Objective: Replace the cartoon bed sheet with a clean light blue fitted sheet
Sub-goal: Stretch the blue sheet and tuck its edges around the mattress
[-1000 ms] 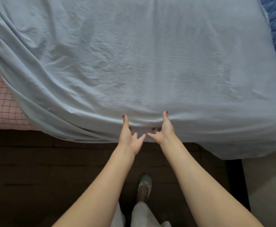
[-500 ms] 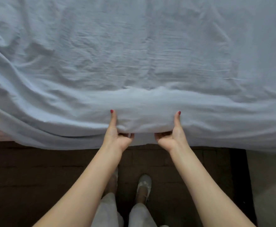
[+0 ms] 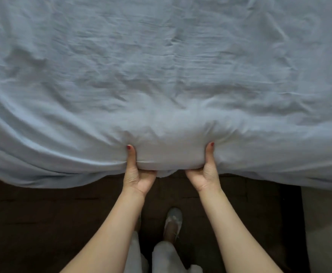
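Two bare hands pinch the near hanging edge of the wrinkled light blue fitted sheet (image 3: 161, 75), which covers the whole bed top. Left hand (image 3: 136, 174) and right hand (image 3: 205, 174) grip it side by side, thumbs on top, fingers curled underneath. Below lie the dark brown bed base (image 3: 43, 223) and a pale slipper (image 3: 173, 221).

Both forearms are bare, without sleeves. The thumbnails carry red polish. Pale trousers (image 3: 165, 257) and a light grey slipper (image 3: 173, 220) show below.
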